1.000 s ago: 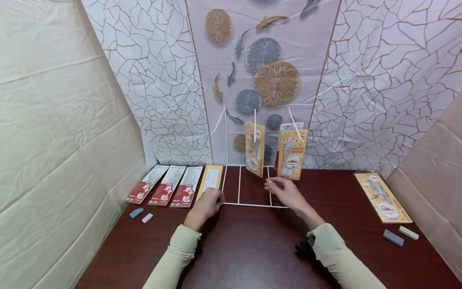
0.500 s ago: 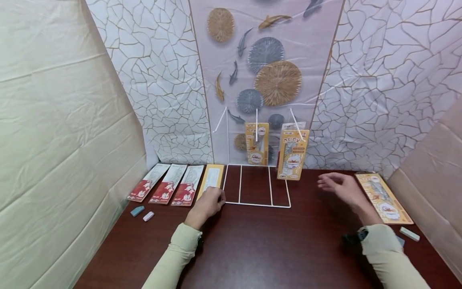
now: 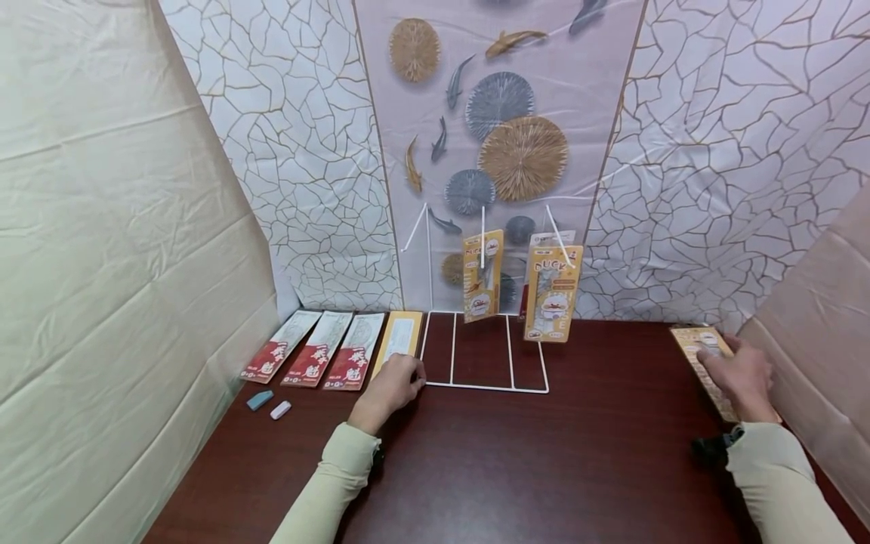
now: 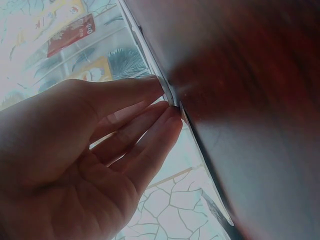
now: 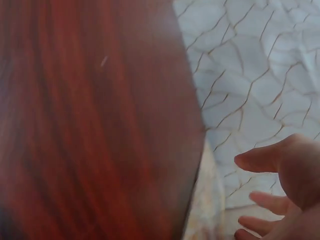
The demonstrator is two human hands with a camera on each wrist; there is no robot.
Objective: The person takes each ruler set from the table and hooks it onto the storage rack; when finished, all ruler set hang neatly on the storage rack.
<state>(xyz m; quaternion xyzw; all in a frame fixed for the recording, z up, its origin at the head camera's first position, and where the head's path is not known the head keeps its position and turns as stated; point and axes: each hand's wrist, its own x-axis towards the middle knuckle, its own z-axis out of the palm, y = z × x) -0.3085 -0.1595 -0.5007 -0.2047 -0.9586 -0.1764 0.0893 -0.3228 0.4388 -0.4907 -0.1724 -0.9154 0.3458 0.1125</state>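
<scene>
My left hand (image 3: pixel 396 384) pinches the front left corner of a white wire display rack (image 3: pixel 530 391). In the left wrist view, thumb and fingertips of that left hand (image 4: pixel 115 135) meet on the thin white wire. On the rack's hooks hang a yellow DUCK blister card (image 3: pixel 484 291), turned slightly, and another yellow DUCK card (image 3: pixel 553 302) with a pale one behind it. Over at the right, my right hand (image 3: pixel 744 378) is over a yellow blister card (image 3: pixel 696 338) lying on the table, hiding much of it. The right wrist view shows the right hand (image 5: pixel 287 185) with thumb and fingers spread apart.
Left of the rack lie a yellow-edged card (image 3: pixel 401 332) and red-and-white cards (image 3: pixel 350 351) in a row. A small blue block (image 3: pixel 260 400) and a white block (image 3: pixel 280 409) lie before them. Fabric walls enclose the table (image 3: pixel 476 468) at the back and sides.
My right hand has moved from the hanging cards across to the card at the right. The middle hanging card has swung on its hook. My left hand has stayed on the rack.
</scene>
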